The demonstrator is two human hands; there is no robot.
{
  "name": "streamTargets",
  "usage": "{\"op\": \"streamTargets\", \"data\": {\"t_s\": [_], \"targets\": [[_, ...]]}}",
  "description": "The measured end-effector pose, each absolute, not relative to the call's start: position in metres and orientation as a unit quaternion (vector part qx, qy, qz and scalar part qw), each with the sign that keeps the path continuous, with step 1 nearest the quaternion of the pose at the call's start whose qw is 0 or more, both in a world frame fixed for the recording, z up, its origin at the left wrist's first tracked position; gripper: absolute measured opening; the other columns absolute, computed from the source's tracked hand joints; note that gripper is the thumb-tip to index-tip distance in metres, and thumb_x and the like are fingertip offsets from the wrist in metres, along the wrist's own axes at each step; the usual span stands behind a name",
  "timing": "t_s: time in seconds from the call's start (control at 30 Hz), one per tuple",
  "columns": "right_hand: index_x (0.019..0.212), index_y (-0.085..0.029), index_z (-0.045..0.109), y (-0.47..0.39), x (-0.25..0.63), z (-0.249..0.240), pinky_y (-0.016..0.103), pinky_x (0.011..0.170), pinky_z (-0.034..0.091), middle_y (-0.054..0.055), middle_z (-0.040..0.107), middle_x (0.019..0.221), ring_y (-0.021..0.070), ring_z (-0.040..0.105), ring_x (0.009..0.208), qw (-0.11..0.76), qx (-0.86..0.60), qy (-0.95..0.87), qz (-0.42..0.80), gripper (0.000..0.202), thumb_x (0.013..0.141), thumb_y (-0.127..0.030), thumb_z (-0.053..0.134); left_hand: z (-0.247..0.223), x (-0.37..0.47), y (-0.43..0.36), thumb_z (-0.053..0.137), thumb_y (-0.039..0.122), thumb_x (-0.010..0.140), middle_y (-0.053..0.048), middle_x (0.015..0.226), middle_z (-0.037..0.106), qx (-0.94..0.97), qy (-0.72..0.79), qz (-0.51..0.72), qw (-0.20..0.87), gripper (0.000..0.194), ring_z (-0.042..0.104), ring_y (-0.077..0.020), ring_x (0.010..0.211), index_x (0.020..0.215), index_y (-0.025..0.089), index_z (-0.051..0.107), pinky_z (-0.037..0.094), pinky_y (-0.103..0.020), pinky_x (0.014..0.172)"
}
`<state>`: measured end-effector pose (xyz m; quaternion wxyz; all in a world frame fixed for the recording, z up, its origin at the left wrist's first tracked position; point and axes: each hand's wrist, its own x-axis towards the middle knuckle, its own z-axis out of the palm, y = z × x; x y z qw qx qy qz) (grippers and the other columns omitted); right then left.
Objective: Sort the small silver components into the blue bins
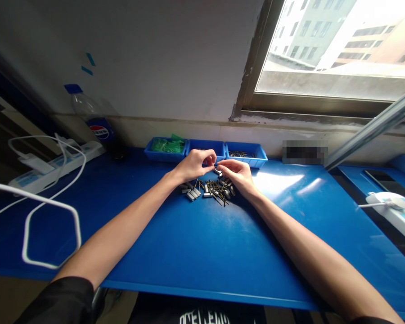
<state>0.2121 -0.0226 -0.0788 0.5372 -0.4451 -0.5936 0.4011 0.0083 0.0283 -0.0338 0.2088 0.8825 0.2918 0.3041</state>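
Note:
My left hand [197,164] and my right hand [238,174] meet over the blue table [189,252], their fingertips close together. The right fingers pinch a small silvery metal piece [218,171]. Thumb and index of the left hand are closed near its upper end; what they grip is too small to make out. Just below both hands lies a loose pile of thin brass-coloured pins [216,188] mixed with small silvery metal blocks [193,194].
Behind the hands stand blue bins [245,162], one with green plastic pieces [168,145], another with thin pins. A cola bottle [99,128] and a power strip with white cables [33,173] are at left. Another power strip [400,216] lies right.

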Motion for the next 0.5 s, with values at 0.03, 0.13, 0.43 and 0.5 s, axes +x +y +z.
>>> {"op": "streamTargets", "data": {"t_s": [0.03, 0.13, 0.43, 0.5], "targets": [[0.096, -0.02, 0.081, -0.023, 0.212, -0.078, 0.036, 0.071, 0.059, 0.007, 0.08, 0.09, 0.0216, 0.073, 0.076, 0.536, -0.446, -0.592, 0.404, 0.034, 0.078, -0.049, 0.082, -0.034, 0.008, 0.028, 0.07, 0.017, 0.083, -0.001, 0.085, 0.072, 0.884, 0.292, 0.302, 0.206, 0.008, 0.068, -0.0143, 0.08, 0.089, 0.017, 0.065, 0.05, -0.024, 0.075], [0.095, -0.02, 0.082, -0.024, 0.213, -0.078, 0.036, 0.072, 0.06, 0.006, 0.08, 0.089, 0.0216, 0.073, 0.076, 0.538, -0.443, -0.588, 0.41, 0.033, 0.077, -0.047, 0.083, -0.034, 0.008, 0.03, 0.07, 0.019, 0.084, -0.001, 0.086, 0.072, 0.892, 0.293, 0.282, 0.199, 0.008, 0.068, -0.015, 0.08, 0.09, 0.017, 0.066, 0.05, -0.025, 0.075], [0.114, -0.022, 0.078, -0.018, 0.216, -0.087, 0.037, 0.074, 0.059, 0.009, 0.079, 0.114, 0.0225, 0.072, 0.084, 0.65, -0.466, -0.517, 0.306, 0.037, 0.082, -0.04, 0.074, -0.019, -0.008, 0.036, 0.066, 0.022, 0.086, -0.005, 0.088, 0.076, 0.913, 0.329, 0.134, 0.201, 0.011, 0.068, -0.016, 0.078, 0.09, 0.016, 0.074, 0.049, -0.024, 0.071], [0.126, -0.024, 0.073, -0.017, 0.217, -0.088, 0.036, 0.071, 0.058, 0.009, 0.075, 0.128, 0.0222, 0.072, 0.085, 0.654, -0.465, -0.513, 0.305, 0.047, 0.081, -0.038, 0.073, -0.012, -0.012, 0.036, 0.065, 0.02, 0.086, -0.005, 0.09, 0.077, 0.918, 0.315, 0.098, 0.218, 0.013, 0.07, -0.0161, 0.083, 0.091, 0.016, 0.076, 0.049, -0.023, 0.075]]}}
